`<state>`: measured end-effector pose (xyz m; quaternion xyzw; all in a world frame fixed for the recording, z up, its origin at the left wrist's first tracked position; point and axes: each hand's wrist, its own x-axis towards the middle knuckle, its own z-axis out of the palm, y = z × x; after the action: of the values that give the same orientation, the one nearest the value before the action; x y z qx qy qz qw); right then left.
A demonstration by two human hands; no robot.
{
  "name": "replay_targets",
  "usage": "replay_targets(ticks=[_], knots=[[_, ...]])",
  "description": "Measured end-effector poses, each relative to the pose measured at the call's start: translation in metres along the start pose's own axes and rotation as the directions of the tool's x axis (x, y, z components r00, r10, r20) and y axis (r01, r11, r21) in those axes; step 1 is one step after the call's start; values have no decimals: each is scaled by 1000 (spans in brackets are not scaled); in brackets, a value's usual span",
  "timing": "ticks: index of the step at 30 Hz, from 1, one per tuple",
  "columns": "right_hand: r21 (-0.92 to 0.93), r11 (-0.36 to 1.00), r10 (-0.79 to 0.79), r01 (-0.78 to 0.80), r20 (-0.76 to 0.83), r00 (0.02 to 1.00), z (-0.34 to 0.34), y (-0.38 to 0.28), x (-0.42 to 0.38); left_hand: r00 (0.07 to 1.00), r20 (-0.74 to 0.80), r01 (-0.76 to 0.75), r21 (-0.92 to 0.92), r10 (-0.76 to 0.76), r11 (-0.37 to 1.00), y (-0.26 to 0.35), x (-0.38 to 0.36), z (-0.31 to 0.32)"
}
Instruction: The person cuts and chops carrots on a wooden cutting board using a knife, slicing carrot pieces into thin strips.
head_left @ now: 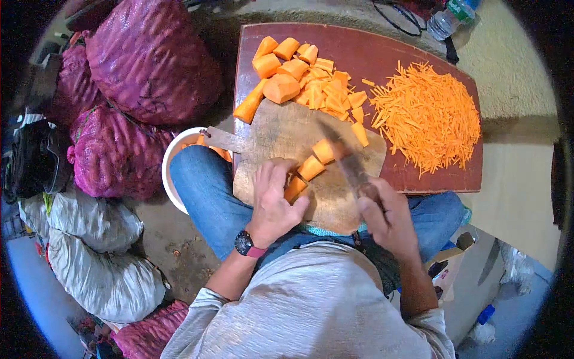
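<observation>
A wooden cutting board (335, 206) with a handle lies in front of me. A carrot cut into short chunks (311, 168) runs in a row across it. My left hand (275, 197) rests on the board, its thumb and fingers closed around the nearest carrot piece (295, 188). My right hand (385, 218) is wrapped around the handle of a knife (350, 167). The blade, blurred by motion, points away from me and passes over the far end of the row. Peeled carrot chunks (282, 88) and thin carrot slices (326, 90) lie beyond the board.
A heap of carrot shreds (427, 116) covers the right of the reddish-brown table (412, 179). A white tub (169, 173) with orange pieces stands beside my left knee. Full purple mesh sacks (149, 60) and white sacks (101, 272) crowd the left. A plastic bottle (445, 23) lies at the back right.
</observation>
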<state>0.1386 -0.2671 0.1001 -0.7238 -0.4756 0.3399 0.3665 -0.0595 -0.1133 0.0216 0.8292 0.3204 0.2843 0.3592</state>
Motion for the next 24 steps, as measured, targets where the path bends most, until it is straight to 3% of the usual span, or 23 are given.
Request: replay_targets(ticks=[2, 4, 7, 10, 13, 15, 20, 24], knots=[[276, 924, 284, -264, -34, 958, -6, 12, -3, 999, 4, -35, 53, 35, 998, 6, 4, 9], [327, 904, 303, -276, -35, 952, -5, 18, -4, 996, 62, -75, 218, 63, 973, 12, 7, 17], [436, 806, 388, -401, 125, 913, 3, 17, -5, 987, 121, -145, 333, 110, 932, 11, 15, 32], [567, 754, 321, -331, 121, 939, 13, 23, -1, 976, 199, -177, 455, 94, 873, 9, 34, 37], [547, 773, 302, -321, 127, 945, 9, 30, 11, 953, 197, -302, 548, 230, 780, -9, 56, 44], [535, 779, 309, -326, 125, 943, 3, 33, 22, 947, 207, -322, 548, 248, 772, -17, 72, 46], [461, 880, 154, -118, -41, 987, 0, 39, 54, 919, 199, -391, 585, 341, 711, -34, 117, 46], [512, 847, 184, -143, -29, 983, -1, 50, 78, 911, 207, -409, 574, 357, 709, -36, 145, 42]])
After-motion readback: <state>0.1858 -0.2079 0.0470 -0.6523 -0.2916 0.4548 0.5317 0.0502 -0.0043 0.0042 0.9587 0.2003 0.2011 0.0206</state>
